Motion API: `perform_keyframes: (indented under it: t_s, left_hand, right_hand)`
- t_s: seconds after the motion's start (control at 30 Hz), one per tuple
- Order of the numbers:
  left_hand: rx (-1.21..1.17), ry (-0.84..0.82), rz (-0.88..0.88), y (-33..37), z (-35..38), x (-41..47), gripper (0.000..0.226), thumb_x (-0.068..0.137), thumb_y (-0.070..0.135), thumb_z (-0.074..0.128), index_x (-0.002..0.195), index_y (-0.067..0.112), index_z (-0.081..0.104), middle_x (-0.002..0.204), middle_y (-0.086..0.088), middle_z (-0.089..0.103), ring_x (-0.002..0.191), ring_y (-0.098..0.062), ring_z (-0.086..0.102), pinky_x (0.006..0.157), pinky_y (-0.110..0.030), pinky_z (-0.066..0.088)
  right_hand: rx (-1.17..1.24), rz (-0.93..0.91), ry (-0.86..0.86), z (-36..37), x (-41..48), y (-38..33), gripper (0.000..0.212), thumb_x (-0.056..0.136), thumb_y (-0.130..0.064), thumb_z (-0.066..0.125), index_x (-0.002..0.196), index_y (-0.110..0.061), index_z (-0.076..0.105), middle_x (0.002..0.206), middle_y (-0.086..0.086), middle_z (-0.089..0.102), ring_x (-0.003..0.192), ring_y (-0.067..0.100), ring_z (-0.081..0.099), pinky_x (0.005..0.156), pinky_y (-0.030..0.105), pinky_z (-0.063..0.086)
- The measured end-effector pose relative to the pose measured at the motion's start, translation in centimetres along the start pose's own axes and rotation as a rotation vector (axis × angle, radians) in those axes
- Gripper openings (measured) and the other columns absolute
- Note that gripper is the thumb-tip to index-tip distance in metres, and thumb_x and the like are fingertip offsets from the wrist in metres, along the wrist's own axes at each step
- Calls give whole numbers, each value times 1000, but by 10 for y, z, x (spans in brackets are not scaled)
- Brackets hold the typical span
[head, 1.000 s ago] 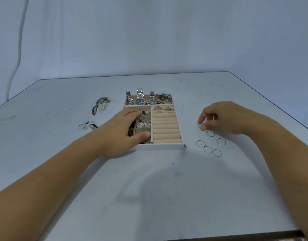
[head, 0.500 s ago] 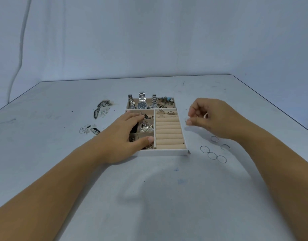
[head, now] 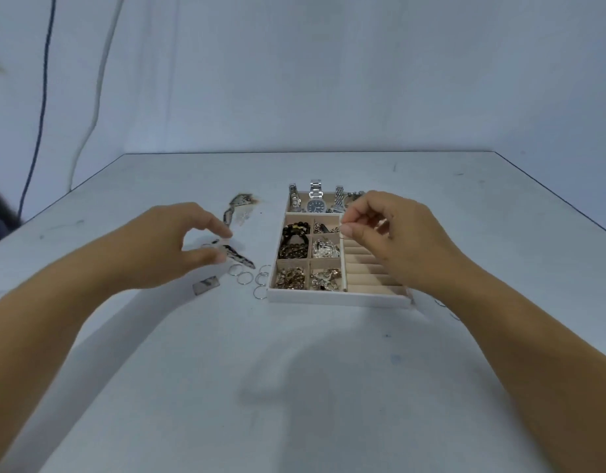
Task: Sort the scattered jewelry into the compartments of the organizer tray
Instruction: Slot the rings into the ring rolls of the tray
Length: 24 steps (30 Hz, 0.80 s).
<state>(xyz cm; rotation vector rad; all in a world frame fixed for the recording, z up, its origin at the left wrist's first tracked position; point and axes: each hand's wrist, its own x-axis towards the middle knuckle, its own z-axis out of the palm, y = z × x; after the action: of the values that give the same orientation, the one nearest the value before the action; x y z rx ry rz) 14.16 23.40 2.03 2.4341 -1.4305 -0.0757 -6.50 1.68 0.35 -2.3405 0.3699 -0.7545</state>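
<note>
We see a grey table (head: 294, 387), a pale blue backdrop (head: 329, 80) and cables (head: 42, 97) at left. The tray (head: 339, 298) sits mid-table. Our right hand (head: 397, 240) is over its ring rolls, pinching a thin ring (head: 342, 222). Our left hand (head: 165, 247) hovers over a patterned clip (head: 238, 257) left of the tray, fingers loosely curved, gripping nothing. Loose rings (head: 244, 277) lie beside the tray.

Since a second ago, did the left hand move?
Yes. It was resting on the organizer tray; now the left hand is off it, over the table to the tray's left, beside a patterned clip.
</note>
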Motion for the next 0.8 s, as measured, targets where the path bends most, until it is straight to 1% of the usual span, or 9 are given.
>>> perform_keyframes:
  t_s: [0.1, 0.13, 0.23, 0.27, 0.33, 0.4, 0.53, 0.67, 0.8]
  left_hand:
    - [-14, -77, -12, -15, 9, -11, 34, 66, 61, 67, 95, 44, 65, 104, 21, 57, 97, 7, 50, 83, -20, 41]
    - [-37, -79, -6, -17, 13, -12, 39, 65, 65, 65, 96, 43, 65, 101, 21, 57, 98, 8, 49, 84, -19, 42]
    - [-70, -19, 46, -15, 27, -9, 48, 66, 76, 55, 100, 44, 64, 96, 22, 55, 98, 5, 45, 76, -14, 37]
    - [-66, 11, 66, -12, 31, -6, 46, 68, 74, 54, 101, 44, 64, 96, 21, 54, 97, 1, 45, 77, -16, 37]
    - [-53, 47, 82, -7, 36, 0, 34, 76, 60, 59, 104, 42, 65, 95, 21, 53, 99, -7, 43, 83, -24, 38]
    - [-41, 33, 79, -4, 36, 5, 22, 80, 50, 64, 101, 43, 67, 95, 20, 52, 100, -9, 40, 83, -25, 35]
    - [-63, -56, 24, -3, 31, 14, 14, 78, 47, 69, 92, 44, 67, 96, 18, 53, 100, -9, 37, 82, -26, 33]
    - [-121, -72, -3, -4, 29, 18, 15, 71, 46, 76, 83, 41, 68, 95, 18, 54, 100, -8, 38, 85, -28, 35]
    - [-135, -132, -6, -6, 29, 14, 9, 72, 47, 74, 76, 42, 68, 94, 16, 56, 101, -5, 39, 80, -25, 35]
  right_hand:
    - [-26, -38, 39, 6, -6, 5, 5, 85, -23, 67, 82, -26, 64, 81, -10, 63, 77, 3, 56, 69, 12, 43]
    - [-26, -46, 46, 6, -8, 6, 5, 85, -22, 67, 83, -25, 64, 81, -10, 63, 76, 3, 56, 68, 11, 43]
    - [-38, -71, 58, 8, -12, 7, 3, 85, -19, 67, 85, -21, 65, 82, -9, 63, 77, 4, 56, 68, 12, 44]
    - [-49, -82, 59, 9, -13, 7, 3, 85, -16, 68, 85, -19, 66, 82, -8, 63, 78, 5, 56, 69, 13, 45]
    - [-66, -94, 61, 9, -14, 8, 3, 84, -14, 68, 85, -16, 66, 83, -6, 64, 78, 7, 56, 69, 15, 45]
    - [-62, -90, 63, 9, -15, 9, 3, 83, -13, 69, 85, -15, 66, 82, -5, 65, 78, 7, 56, 68, 14, 45]
    - [-49, -84, 72, 8, -15, 11, 4, 83, -14, 69, 84, -16, 66, 80, -8, 64, 76, 5, 56, 68, 11, 43]
    - [-27, -64, 82, 3, -15, 12, 8, 83, -16, 69, 84, -22, 65, 81, -12, 63, 77, 2, 56, 70, 9, 42]
    - [-1, -48, 78, 0, -15, 12, 11, 83, -15, 69, 83, -25, 63, 81, -14, 62, 77, -1, 56, 68, 5, 41]
